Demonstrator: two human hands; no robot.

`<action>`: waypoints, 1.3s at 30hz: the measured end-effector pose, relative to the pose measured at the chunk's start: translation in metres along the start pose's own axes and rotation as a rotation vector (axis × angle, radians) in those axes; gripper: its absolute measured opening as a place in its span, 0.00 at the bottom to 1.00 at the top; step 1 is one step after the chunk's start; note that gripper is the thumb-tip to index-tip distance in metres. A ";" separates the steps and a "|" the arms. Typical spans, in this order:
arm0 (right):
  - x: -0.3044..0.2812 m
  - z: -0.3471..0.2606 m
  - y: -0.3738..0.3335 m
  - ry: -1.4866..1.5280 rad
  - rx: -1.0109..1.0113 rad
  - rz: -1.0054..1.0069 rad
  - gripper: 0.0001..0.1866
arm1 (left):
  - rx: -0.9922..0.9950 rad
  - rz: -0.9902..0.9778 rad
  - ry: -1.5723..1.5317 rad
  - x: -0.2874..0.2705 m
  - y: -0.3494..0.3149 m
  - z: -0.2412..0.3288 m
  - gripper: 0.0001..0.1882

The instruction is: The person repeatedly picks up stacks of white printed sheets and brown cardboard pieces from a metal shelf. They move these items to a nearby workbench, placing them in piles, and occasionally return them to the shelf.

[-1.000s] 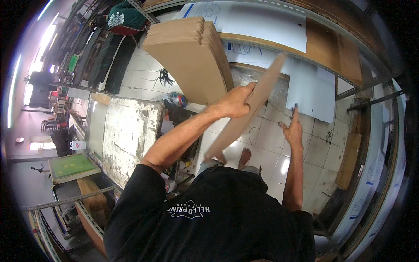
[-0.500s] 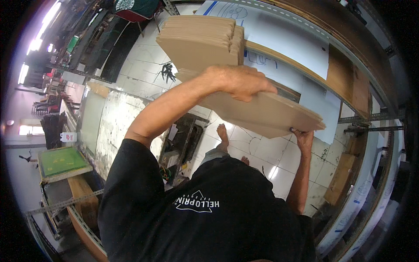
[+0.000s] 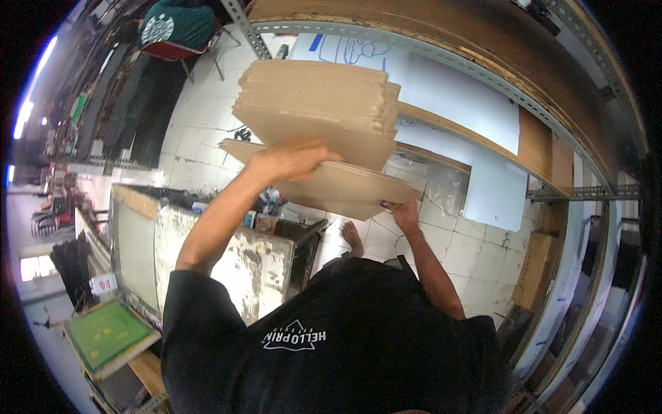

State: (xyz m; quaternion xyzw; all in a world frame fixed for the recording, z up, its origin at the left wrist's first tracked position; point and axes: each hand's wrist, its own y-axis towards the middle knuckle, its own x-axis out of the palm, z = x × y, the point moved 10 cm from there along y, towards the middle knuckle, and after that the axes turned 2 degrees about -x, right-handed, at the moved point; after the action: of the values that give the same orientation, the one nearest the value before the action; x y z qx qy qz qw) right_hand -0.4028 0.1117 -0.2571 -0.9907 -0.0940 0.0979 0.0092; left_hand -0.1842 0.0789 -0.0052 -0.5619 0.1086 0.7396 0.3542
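My left hand point(image 3: 296, 157) is closed over the upper edge of a thin bundle of flat brown cardboard sheets point(image 3: 338, 188). My right hand point(image 3: 403, 212) grips the same bundle at its lower right corner, thumb against the near face. The bundle is tilted and held above the floor, in front of a thick stack of brown cardboard point(image 3: 314, 90). Several layers show at the stack's edges, and its lower part is hidden behind the bundle and my left hand. Whether the two touch, I cannot tell.
A metal-framed shelf point(image 3: 441, 58) with white printed sheets point(image 3: 455, 96) stands ahead and to the right. A paint-stained table point(image 3: 234, 255) is at my left, beside a green framed screen point(image 3: 110, 338). Far left, a dark green cloth point(image 3: 176, 27) hangs on a chair.
Both hands have carried the cardboard bundle leftward, so it now lies across the front of the stack. My view has also shifted, showing more of the table.
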 end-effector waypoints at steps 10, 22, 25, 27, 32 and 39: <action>0.069 0.027 0.083 -0.723 0.141 -0.034 0.18 | -0.204 0.100 0.113 0.027 -0.001 -0.142 0.21; -0.136 0.034 0.091 -0.906 0.305 0.272 0.12 | -0.208 0.644 0.193 0.018 0.006 -0.106 0.22; -0.238 0.007 0.101 -0.816 0.216 0.692 0.17 | -0.295 0.887 0.257 0.007 -0.016 -0.088 0.24; -0.311 0.009 0.109 -0.833 0.070 0.906 0.27 | -0.404 1.019 0.257 -0.002 -0.022 -0.079 0.24; -0.436 0.025 0.168 -1.132 0.266 1.030 0.49 | -0.543 1.089 0.182 0.030 -0.033 -0.042 0.23; -0.445 0.028 0.211 -0.970 0.863 0.669 0.54 | -0.957 0.901 -0.137 0.142 -0.004 0.058 0.27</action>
State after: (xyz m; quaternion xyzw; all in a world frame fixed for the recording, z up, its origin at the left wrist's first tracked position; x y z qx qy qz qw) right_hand -0.7982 -0.1790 -0.2071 -0.7198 0.2674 0.5516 0.3256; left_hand -0.2420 0.1714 -0.1136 -0.5087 -0.0304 0.8160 -0.2729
